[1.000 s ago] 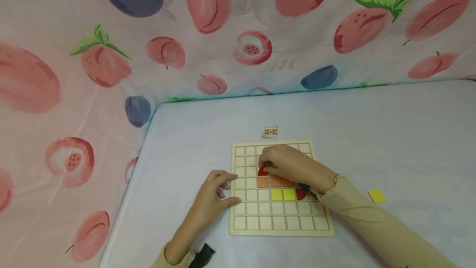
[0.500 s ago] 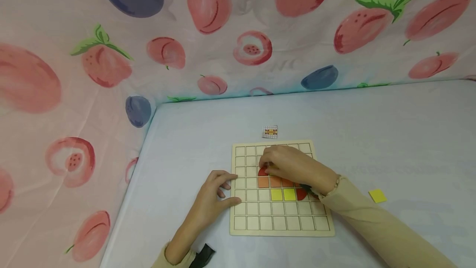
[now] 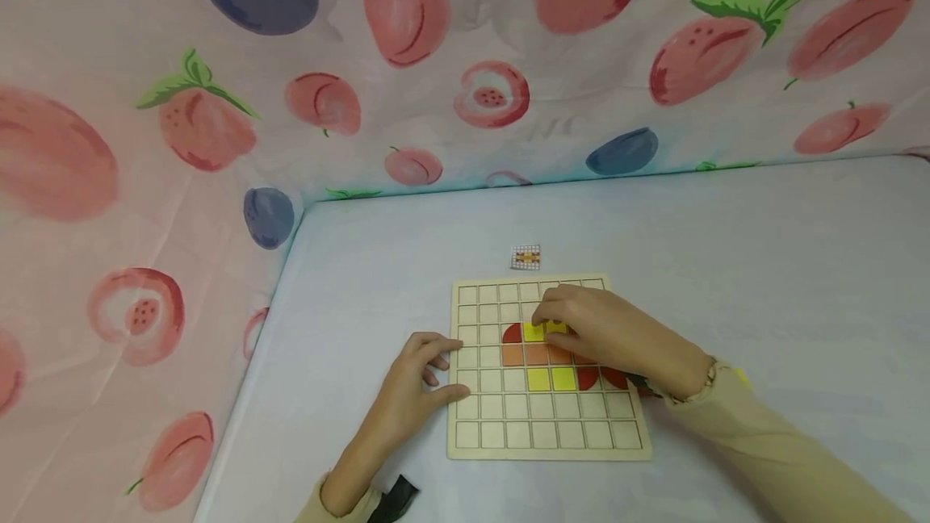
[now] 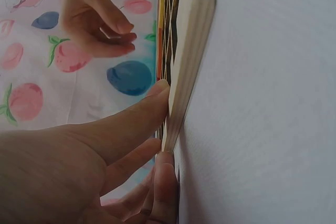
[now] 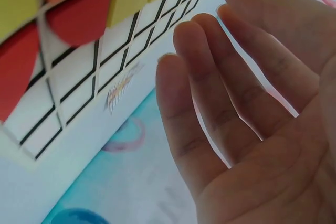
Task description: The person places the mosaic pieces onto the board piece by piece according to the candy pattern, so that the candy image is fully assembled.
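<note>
A wooden grid board (image 3: 494, 446) lies flat on the table. On it sit yellow square tiles (image 3: 538, 379), orange square tiles (image 3: 513, 355) and red rounded tiles (image 3: 512, 333). My left hand (image 3: 416, 378) rests at the board's left edge, thumb and index fingertip touching it; the left wrist view has the thumb (image 4: 136, 121) over the face and other fingers along the side. Over the upper middle of the board hovers my right hand (image 3: 599, 329), fingers loosely bent. The right wrist view shows nothing between its fingers (image 5: 202, 87). Some tiles are hidden beneath that hand.
Beyond the board's far edge lies a small printed pattern card (image 3: 526, 257). A loose yellow tile (image 3: 742, 377) peeks out from behind the right sleeve. Fruit-printed cloth (image 3: 407, 135) hangs behind and to the left of the white table (image 3: 763, 265).
My right hand has let go of the red tile at the left of the upper row and moved right and up, uncovering yellow tiles. My left hand has stayed put.
</note>
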Available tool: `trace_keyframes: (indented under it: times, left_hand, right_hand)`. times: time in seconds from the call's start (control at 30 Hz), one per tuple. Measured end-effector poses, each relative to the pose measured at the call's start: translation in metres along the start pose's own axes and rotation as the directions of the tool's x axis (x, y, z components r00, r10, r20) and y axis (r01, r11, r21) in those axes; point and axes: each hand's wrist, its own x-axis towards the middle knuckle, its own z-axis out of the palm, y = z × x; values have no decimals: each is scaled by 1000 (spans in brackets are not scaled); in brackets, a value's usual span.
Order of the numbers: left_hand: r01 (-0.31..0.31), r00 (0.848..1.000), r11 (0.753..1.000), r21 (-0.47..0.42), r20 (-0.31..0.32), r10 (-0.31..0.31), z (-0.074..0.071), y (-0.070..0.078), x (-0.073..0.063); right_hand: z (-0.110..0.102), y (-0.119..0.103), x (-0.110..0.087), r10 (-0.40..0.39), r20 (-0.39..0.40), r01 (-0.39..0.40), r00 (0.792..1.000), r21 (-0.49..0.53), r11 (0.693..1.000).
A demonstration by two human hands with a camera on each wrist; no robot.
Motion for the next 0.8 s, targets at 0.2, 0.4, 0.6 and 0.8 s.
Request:
trace_keyframes:
  times: [0.2, 0.4, 0.6, 0.8]
  left_hand:
    - [6, 1000, 1000, -1, 1, -6, -1, 1, 0]
    - [-7, 1000, 1000, -6, -2, 7, -1, -1, 0]
    - [3, 1000, 1000, -19, -6, -3, -2, -1, 0]
    - [0, 1000, 1000, -28, 0, 0, 0, 0, 1]
  right_hand:
    - [-6, 4, -15, 27, -4, -26, 1000, 7, 1000]
    - [-12, 8, -31, 35, -20, -35, 999, -6, 999]
    - [-15, 13, -45, 21, -29, -23, 999, -59, 998]
    - [-18, 19, -62, 55, -1, -55, 998, -82, 995]
